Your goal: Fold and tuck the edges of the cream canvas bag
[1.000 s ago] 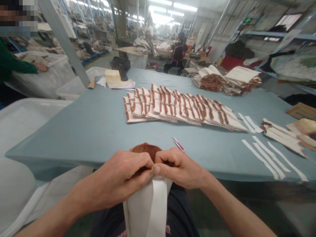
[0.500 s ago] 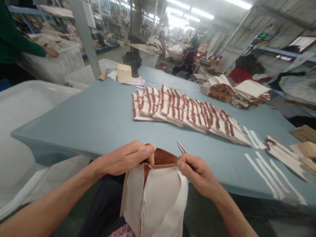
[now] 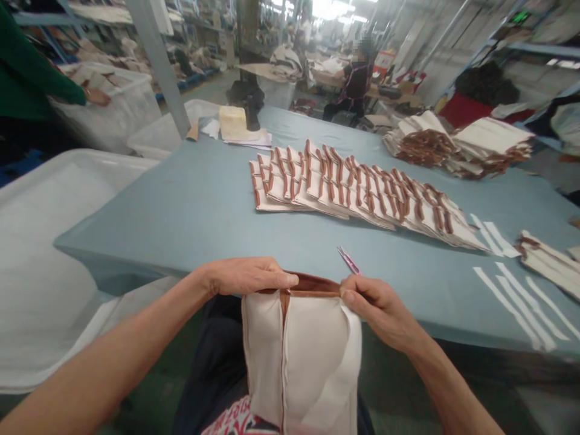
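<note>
A cream fabric pouch (image 3: 319, 356) with a brown lining hangs over my lap, its open top edge held level at the table's front edge. My left hand (image 3: 251, 278) grips the rim at the left, thumb on top and fingers hidden inside the opening. At the right corner of the rim, my right hand (image 3: 374, 302) pinches the edge between thumb and curled fingers. A brown-edged seam runs down the pouch's front. Just beyond my right hand, small pink-handled thread snips (image 3: 348, 261) lie on the blue table (image 3: 181, 223).
Overlapping cream pieces with brown strips (image 3: 362, 187) form a long row across the table. White strips (image 3: 512, 308) lie at the right, and stacked pieces (image 3: 426, 142) behind. White bins (image 3: 40, 241) stand left, near a person in a green sleeve (image 3: 36, 66). Another person (image 3: 356, 84) sits farther back.
The view has shifted, so the table items sit differently in it. My left hand has flattened along the rim, and the pouch's opening looks narrower and straighter. Both hands keep their hold.
</note>
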A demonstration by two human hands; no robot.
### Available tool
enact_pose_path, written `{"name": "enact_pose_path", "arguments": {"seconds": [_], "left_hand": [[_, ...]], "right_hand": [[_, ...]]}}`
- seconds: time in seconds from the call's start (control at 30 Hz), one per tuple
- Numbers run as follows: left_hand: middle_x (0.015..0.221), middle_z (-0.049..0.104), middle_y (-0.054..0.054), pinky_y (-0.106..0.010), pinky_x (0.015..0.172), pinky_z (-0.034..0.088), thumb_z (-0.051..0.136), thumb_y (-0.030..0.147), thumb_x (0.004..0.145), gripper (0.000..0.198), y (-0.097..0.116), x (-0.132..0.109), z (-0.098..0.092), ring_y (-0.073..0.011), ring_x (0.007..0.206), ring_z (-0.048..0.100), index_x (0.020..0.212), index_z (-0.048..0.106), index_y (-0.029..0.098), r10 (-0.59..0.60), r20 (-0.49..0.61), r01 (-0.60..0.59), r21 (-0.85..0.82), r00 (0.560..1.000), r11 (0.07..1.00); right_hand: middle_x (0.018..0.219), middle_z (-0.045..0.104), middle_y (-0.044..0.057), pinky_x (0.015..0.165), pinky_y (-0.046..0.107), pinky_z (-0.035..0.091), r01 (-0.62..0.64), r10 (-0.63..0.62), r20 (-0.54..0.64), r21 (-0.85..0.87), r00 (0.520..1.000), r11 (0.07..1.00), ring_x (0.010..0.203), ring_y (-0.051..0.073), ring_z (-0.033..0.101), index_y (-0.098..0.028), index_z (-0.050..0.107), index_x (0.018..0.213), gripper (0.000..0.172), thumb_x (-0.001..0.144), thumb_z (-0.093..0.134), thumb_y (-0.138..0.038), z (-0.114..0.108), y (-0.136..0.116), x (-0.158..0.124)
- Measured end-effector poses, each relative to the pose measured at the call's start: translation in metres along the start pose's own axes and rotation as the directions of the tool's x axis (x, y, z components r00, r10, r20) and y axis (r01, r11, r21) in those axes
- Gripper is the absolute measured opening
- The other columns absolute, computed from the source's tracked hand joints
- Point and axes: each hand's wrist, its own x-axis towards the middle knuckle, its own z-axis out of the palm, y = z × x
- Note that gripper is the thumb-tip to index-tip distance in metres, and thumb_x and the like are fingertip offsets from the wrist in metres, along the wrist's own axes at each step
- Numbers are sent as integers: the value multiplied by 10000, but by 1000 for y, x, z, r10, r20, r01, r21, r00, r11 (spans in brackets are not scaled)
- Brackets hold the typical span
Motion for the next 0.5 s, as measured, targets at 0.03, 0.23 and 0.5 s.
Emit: {"name": "enact_pose_path", "arguments": {"seconds": [0.03,0.23,0.5], "left_hand": [[575,298,58,-269,495,206,531,772,934,675,1,0,0,-106,547,234,591,430,199,-13,28,13,-19,1000,1000],[568,337,60,-248,506,257,599,748,924,671,8,1,-7,-95,545,234,591,516,171,-5,159,19,-83,987,996],[640,482,38,-235,581,315,502,392,1042,411,12,-15,11,-107,593,425,732,616,147,187,-15,-170,349,982,921]], "right_hand": [[625,384,-42,530,251,271,-7,7,4,7,1000,1000,575,114,322,-196,502,683,584,1012,504,-678,0,1,0],[629,368,-47,528,254,260,-36,37,-3,58,999,998,572,110,305,-199,491,691,571,1007,520,-674,0,7,-1],[609,387,-52,507,242,264,45,-45,-3,54,999,998,551,101,310,-202,482,688,585,1024,486,-681,1,1,-5]]}}
